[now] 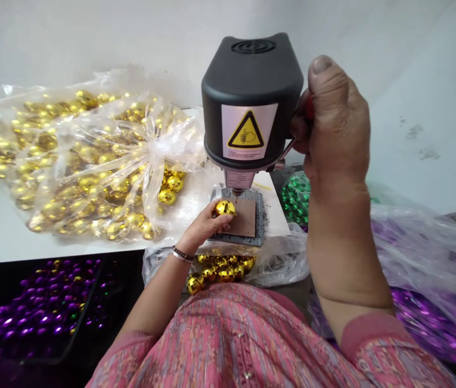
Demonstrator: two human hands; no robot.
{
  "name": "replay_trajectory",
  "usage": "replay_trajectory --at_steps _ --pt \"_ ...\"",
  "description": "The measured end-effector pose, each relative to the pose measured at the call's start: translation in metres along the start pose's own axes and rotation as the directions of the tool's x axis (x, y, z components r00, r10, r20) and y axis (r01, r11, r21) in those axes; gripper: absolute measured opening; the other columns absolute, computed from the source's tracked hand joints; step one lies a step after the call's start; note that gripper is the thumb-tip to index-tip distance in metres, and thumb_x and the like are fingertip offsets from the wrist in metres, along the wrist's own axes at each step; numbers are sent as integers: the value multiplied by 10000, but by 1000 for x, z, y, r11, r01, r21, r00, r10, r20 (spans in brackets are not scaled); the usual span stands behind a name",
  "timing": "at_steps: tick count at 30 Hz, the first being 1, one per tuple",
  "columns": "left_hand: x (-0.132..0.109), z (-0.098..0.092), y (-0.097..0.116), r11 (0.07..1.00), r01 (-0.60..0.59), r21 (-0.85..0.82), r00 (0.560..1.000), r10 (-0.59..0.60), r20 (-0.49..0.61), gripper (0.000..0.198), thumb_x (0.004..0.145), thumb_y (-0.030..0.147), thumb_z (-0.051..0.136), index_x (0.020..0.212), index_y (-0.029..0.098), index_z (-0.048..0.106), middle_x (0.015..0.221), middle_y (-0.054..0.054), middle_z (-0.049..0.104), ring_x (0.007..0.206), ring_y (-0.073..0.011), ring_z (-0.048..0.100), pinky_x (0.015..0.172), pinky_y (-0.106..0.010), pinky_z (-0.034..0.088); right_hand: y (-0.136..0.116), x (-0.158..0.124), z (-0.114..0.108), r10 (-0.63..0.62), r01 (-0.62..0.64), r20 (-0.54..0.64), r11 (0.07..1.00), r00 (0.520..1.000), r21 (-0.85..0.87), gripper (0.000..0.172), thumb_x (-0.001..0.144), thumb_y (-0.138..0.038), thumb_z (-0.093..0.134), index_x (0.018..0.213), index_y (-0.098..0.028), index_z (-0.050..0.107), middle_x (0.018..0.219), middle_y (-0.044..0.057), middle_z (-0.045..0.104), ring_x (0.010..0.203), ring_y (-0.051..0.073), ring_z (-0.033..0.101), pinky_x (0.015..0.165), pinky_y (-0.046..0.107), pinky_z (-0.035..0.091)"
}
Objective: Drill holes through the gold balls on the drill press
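Gold mirrored bauble [225,208] clasped in the curled left hand [200,229], right under the bench drill [248,102], just above the brown pad [243,218]! The right hand [335,124] is clenched around the red-handled lever [287,151].

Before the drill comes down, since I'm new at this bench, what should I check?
1. The left hand grips the gold mirrored ball: ok.
2. The ball sits lined up under the drill tip: cannot tell from this angle.
3. The left fingers are clear of the drill tip: cannot tell.
4. The right hand is on the red-gripped lever: ok.
5. The brown pad lies on the grey base: ok.
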State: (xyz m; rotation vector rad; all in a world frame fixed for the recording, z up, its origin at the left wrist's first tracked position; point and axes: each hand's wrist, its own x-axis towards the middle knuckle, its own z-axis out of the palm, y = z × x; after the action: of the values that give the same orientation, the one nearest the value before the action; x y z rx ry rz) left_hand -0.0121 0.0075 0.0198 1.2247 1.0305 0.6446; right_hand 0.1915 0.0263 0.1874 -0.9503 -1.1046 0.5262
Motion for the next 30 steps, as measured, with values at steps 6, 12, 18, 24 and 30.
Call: replay_trajectory --at_steps 6,12,18,24,30 --pt "9 6 5 944 39 328 993 2 -121 580 788 332 702 1327 196 539 826 15 656 619 -114 606 559 -222 472 -1 -2 2 18 -18 1 1000 1000 4 484 842 -631 580 718 -192 420 553 -90 371 459 12 384 443 167 349" --pt "12 12 11 761 -49 647 977 172 -129 560 754 302 750 1289 201 622 1092 -37 733 961 -200 675 884 -302 526 0 -3 -1 9 -9 25 1000 1000 24 372 891 -512 560 750 -194 428 578 -81 390 473 19 391 459 172 354" --pt "21 15 12 725 -106 680 985 171 -29 660 730 245 773 1364 172 605 1204 -75 728 1046 -231 681 954 -323 515 0 -2 0 20 -20 3 1000 1000 18 393 872 -543 577 759 -192 442 582 -82 389 471 20 386 460 178 357" --pt "22 13 6 748 -104 656 983 179 -47 666 737 276 779 1373 180 603 1190 -71 737 1029 -236 689 922 -325 523 -2 -21 -4 -98 97 -5 993 995 -67 420 886 -572 550 735 -210 400 572 -77 356 488 38 370 485 218 328" --pt "18 16 11 748 -112 655 981 188 -48 636 730 251 783 1346 206 630 1122 -45 758 977 -224 689 840 -284 520 9 -72 -27 -317 333 101 902 943 -275 266 913 -475 560 821 -226 545 675 -52 542 607 56 487 598 247 405"
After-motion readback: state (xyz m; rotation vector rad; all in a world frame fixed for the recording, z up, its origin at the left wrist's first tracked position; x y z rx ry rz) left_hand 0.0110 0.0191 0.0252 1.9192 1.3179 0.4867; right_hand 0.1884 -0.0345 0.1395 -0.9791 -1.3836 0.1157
